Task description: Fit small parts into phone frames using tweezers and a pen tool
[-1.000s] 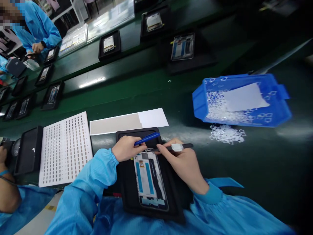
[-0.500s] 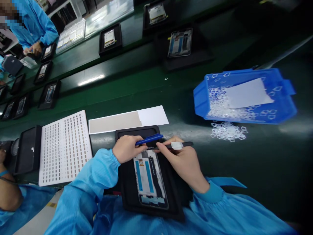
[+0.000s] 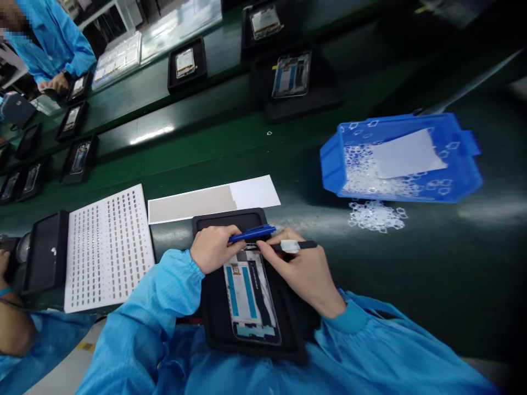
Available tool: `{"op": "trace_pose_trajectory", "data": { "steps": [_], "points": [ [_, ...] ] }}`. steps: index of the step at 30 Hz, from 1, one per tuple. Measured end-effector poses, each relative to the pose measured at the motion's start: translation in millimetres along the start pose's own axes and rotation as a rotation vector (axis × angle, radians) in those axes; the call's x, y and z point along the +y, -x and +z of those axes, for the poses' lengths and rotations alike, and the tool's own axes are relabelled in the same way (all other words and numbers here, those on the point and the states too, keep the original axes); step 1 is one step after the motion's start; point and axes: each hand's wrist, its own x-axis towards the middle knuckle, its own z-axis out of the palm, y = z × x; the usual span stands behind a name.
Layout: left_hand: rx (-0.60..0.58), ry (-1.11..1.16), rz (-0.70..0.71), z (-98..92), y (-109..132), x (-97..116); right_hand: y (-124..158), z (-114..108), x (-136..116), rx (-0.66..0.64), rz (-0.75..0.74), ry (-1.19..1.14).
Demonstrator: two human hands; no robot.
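Observation:
A phone frame (image 3: 246, 293) with blue strips and a black ribbon lies in a black tray (image 3: 216, 329) right in front of me. My left hand (image 3: 213, 249) is closed round a blue pen-like tool (image 3: 256, 232), its fingertips at the phone's top end. Between the fingers of my right hand (image 3: 307, 274) are black tweezers (image 3: 307, 244) wrapped in white tape. Their tip points left to the phone's top edge, close to my left fingertips. What lies right at the tip is too small to make out.
Behind the tray lies a white-and-beige card strip (image 3: 197, 203). A board of small parts (image 3: 107, 247) is on the left. A blue bin (image 3: 333, 164) with thin white frames and a pile of frames (image 3: 376, 215) are on the right. Another person (image 3: 57, 41) works far left.
My right hand and the tweezers have shifted slightly left, nearer my left fingertips. The view has turned a little. Both hands keep their tools.

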Motion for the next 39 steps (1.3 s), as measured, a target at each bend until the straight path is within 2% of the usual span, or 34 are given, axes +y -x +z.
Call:
{"op": "trace_pose_trajectory", "data": {
  "steps": [2,4,8,11,14,17,19,21,25,27,30,32,34,36,39],
  "points": [
    [0.016,0.01,0.012,2.3,-1,-1,0,1,-1,0.005,0.0,0.005],
    [0.072,0.04,0.043,4.1,3,-2,-2,0,0,-0.016,0.071,-0.097],
    [0.322,0.232,0.082,5.6,33,-13,-4,-17,12,0.028,0.389,-0.606],
    [0.454,0.318,-0.036,13.5,68,-29,-2,-36,21,0.106,0.501,-0.785],
    [0.419,0.252,-0.244,35.0,101,-40,2,-47,25,0.163,0.487,-0.806],
    [0.311,0.163,-0.351,63.5,123,-40,8,-52,25,0.246,0.434,-0.742],
    [0.264,0.144,-0.384,78.4,129,-37,12,-56,27,0.292,0.398,-0.63],
    [0.239,0.155,-0.407,86.3,131,-37,15,-64,30,0.248,0.358,-0.44],
    [0.208,0.168,-0.396,87.0,128,-44,18,-82,36,0.032,0.254,-0.03],
    [0.215,0.176,-0.38,85.3,128,-47,19,-89,39,0.061,0.201,0.052],
    [0.253,0.237,-0.378,82.9,128,-50,23,-93,42,0.183,0.126,0.054],
    [0.309,0.302,-0.366,80.7,128,-50,27,-94,44,0.245,0.115,0.024],
    [0.391,0.371,-0.34,78.4,127,-49,30,-94,46,0.252,0.136,0.035],
    [0.448,0.452,-0.327,77.8,126,-48,30,-95,50,0.234,0.147,0.129],
    [0.451,0.595,-0.364,82.2,125,-51,28,-97,55,0.282,0.098,0.359]
  ]
}}
